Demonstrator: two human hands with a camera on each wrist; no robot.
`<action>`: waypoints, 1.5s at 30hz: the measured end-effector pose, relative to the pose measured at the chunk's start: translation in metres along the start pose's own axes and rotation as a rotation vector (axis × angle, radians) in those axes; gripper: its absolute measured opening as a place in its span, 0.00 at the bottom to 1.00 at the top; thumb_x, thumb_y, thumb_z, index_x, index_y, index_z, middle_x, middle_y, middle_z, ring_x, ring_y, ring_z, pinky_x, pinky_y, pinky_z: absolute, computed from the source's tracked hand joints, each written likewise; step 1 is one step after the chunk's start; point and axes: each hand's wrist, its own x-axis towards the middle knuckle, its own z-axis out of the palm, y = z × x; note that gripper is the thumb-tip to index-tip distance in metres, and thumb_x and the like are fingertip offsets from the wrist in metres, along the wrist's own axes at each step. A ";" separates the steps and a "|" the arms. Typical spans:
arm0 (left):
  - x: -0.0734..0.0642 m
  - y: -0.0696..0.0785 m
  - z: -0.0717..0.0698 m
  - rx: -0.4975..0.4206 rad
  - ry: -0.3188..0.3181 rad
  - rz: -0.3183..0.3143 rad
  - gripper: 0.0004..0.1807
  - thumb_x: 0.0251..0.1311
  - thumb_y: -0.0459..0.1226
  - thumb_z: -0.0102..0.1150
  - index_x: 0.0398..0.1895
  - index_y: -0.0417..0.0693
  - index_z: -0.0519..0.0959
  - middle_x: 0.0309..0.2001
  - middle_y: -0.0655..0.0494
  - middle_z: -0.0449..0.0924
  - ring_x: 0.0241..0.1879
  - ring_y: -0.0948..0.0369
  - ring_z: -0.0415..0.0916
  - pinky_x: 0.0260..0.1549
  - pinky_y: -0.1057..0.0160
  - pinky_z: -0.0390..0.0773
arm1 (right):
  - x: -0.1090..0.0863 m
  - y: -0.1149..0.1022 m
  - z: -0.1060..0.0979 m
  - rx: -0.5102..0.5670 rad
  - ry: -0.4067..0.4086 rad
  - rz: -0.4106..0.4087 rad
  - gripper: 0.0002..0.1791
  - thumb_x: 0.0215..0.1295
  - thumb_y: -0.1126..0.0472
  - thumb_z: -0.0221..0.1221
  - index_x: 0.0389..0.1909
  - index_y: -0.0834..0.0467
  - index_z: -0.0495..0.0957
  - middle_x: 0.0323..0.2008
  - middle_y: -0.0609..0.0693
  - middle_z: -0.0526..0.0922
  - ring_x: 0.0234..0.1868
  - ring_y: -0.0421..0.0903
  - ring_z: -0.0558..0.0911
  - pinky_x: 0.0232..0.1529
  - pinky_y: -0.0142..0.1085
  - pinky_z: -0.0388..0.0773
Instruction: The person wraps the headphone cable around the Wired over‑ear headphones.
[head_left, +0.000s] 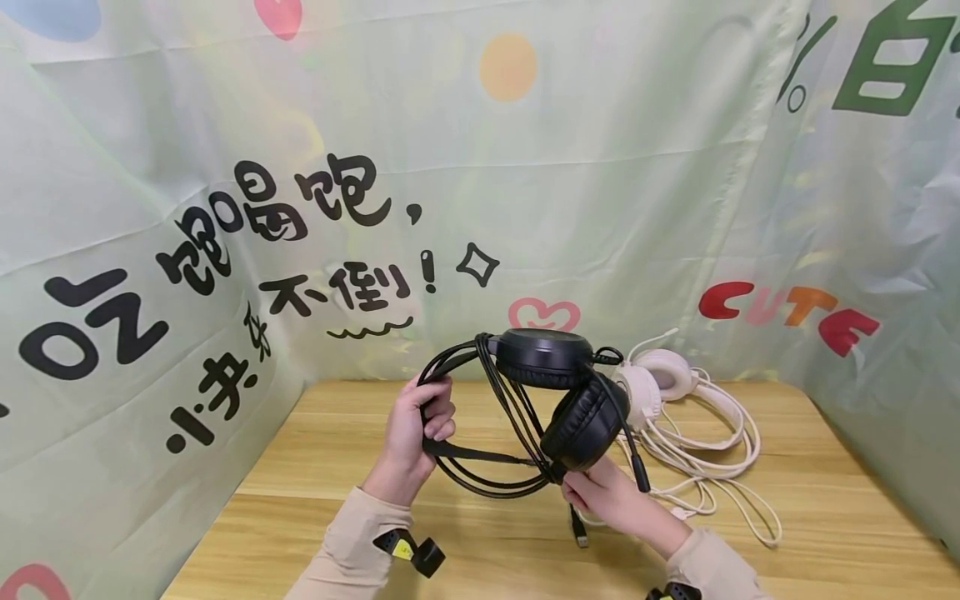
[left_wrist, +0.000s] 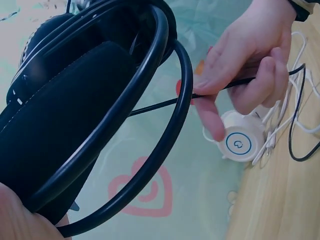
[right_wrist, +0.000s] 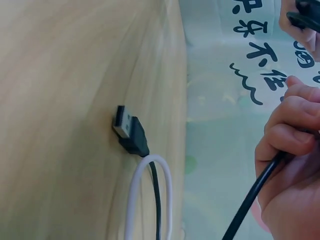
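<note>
I have the black headset (head_left: 543, 358) above the table (head_left: 300, 467): the left hand (head_left: 420, 425) grips its headband, I judge to steady it while the right hand (head_left: 600, 490), beneath its earcups, pinches its cable (left_wrist: 155, 106). The USB plug (right_wrist: 132, 135) is below the headset, perhaps touching wood. The white headset (head_left: 666, 373) lies to the black one's right.

Near headset (head_left: 585, 427), cable (right_wrist: 252, 194): black. USB plug (right_wrist: 133, 139): black, silver tip (right_wrist: 123, 121). Far-right headset (head_left: 640, 396): white, blue ring on earcup (left_wrist: 252, 129). Table (head_left: 337, 433): light-brown woodgrain. Backdrop (head_left: 600, 208): pale green, black lettering, pink heart (head_left: 280, 17), orange dot (head_left: 508, 67). Sleeves (head_left: 345, 542): beige.
</note>
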 end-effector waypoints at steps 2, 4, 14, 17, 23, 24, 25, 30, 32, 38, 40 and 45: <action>0.001 0.000 -0.001 -0.007 0.019 0.009 0.11 0.71 0.29 0.46 0.31 0.50 0.74 0.17 0.67 0.54 0.10 0.73 0.51 0.11 0.76 0.54 | 0.000 0.000 0.001 -0.023 -0.015 -0.017 0.21 0.85 0.69 0.44 0.29 0.64 0.78 0.15 0.44 0.69 0.16 0.25 0.64 0.16 0.25 0.62; 0.002 0.001 -0.003 -0.018 0.033 0.016 0.12 0.71 0.29 0.46 0.30 0.51 0.73 0.16 0.67 0.54 0.10 0.73 0.51 0.11 0.76 0.54 | 0.000 -0.001 0.002 -0.032 -0.033 -0.016 0.21 0.87 0.66 0.43 0.31 0.61 0.78 0.16 0.41 0.69 0.15 0.25 0.64 0.15 0.25 0.63; 0.006 0.003 -0.009 -0.028 0.139 0.031 0.10 0.73 0.30 0.47 0.33 0.50 0.74 0.16 0.67 0.55 0.11 0.72 0.51 0.11 0.76 0.55 | -0.008 -0.004 0.009 -0.036 -0.081 0.000 0.19 0.90 0.59 0.41 0.58 0.57 0.82 0.16 0.44 0.72 0.15 0.26 0.67 0.12 0.29 0.68; 0.008 0.004 -0.011 -0.035 0.169 0.032 0.08 0.73 0.30 0.48 0.34 0.49 0.74 0.16 0.67 0.56 0.11 0.72 0.51 0.12 0.76 0.55 | -0.011 -0.006 0.011 -0.034 -0.086 -0.043 0.18 0.89 0.63 0.42 0.58 0.57 0.82 0.16 0.49 0.72 0.15 0.25 0.68 0.13 0.29 0.69; 0.012 0.005 -0.017 -0.034 0.193 0.047 0.10 0.73 0.31 0.50 0.31 0.50 0.73 0.15 0.67 0.56 0.11 0.71 0.51 0.12 0.75 0.54 | -0.019 -0.010 0.012 -0.066 -0.097 -0.080 0.17 0.88 0.65 0.43 0.57 0.54 0.82 0.14 0.50 0.70 0.16 0.23 0.66 0.17 0.27 0.69; 0.013 0.005 -0.018 -0.030 0.195 0.051 0.10 0.73 0.31 0.51 0.31 0.51 0.73 0.15 0.67 0.56 0.11 0.71 0.51 0.12 0.75 0.54 | -0.020 -0.011 0.012 -0.068 -0.102 -0.079 0.17 0.88 0.65 0.43 0.57 0.54 0.82 0.14 0.50 0.70 0.17 0.23 0.66 0.18 0.27 0.69; 0.013 0.005 -0.019 -0.029 0.200 0.052 0.11 0.73 0.31 0.51 0.30 0.51 0.73 0.15 0.67 0.56 0.11 0.71 0.51 0.13 0.75 0.54 | -0.021 -0.012 0.012 -0.069 -0.107 -0.076 0.17 0.88 0.65 0.43 0.57 0.54 0.82 0.14 0.49 0.70 0.17 0.23 0.66 0.19 0.27 0.69; 0.015 0.006 -0.022 -0.018 0.217 0.058 0.11 0.73 0.31 0.51 0.30 0.52 0.72 0.15 0.66 0.54 0.11 0.71 0.50 0.13 0.75 0.54 | -0.030 -0.013 0.012 -0.051 -0.144 -0.065 0.17 0.88 0.64 0.43 0.56 0.53 0.82 0.15 0.46 0.67 0.18 0.23 0.64 0.18 0.26 0.67; 0.016 0.007 -0.022 -0.025 0.228 0.058 0.12 0.73 0.31 0.51 0.29 0.52 0.71 0.15 0.67 0.54 0.11 0.71 0.50 0.13 0.74 0.53 | -0.034 -0.013 0.011 -0.044 -0.159 -0.074 0.17 0.88 0.64 0.43 0.56 0.53 0.82 0.15 0.47 0.66 0.18 0.23 0.64 0.17 0.26 0.66; 0.019 0.008 -0.027 -0.060 0.255 0.056 0.16 0.73 0.30 0.52 0.25 0.53 0.68 0.14 0.67 0.53 0.11 0.70 0.50 0.13 0.74 0.52 | -0.046 -0.020 0.006 -0.076 -0.214 -0.062 0.16 0.88 0.62 0.44 0.57 0.46 0.81 0.21 0.37 0.68 0.23 0.23 0.66 0.25 0.22 0.70; 0.019 0.009 -0.029 -0.054 0.256 0.056 0.16 0.73 0.30 0.52 0.25 0.53 0.68 0.14 0.67 0.53 0.11 0.70 0.50 0.14 0.74 0.52 | -0.049 -0.023 0.004 -0.078 -0.234 -0.048 0.16 0.88 0.61 0.45 0.58 0.45 0.80 0.24 0.35 0.67 0.24 0.23 0.66 0.28 0.21 0.70; 0.020 0.007 -0.032 -0.036 0.265 0.061 0.15 0.72 0.30 0.52 0.25 0.53 0.68 0.14 0.67 0.53 0.11 0.70 0.50 0.13 0.74 0.53 | -0.056 -0.030 0.001 -0.066 -0.245 -0.097 0.15 0.87 0.66 0.46 0.57 0.48 0.80 0.19 0.42 0.64 0.22 0.22 0.63 0.23 0.22 0.66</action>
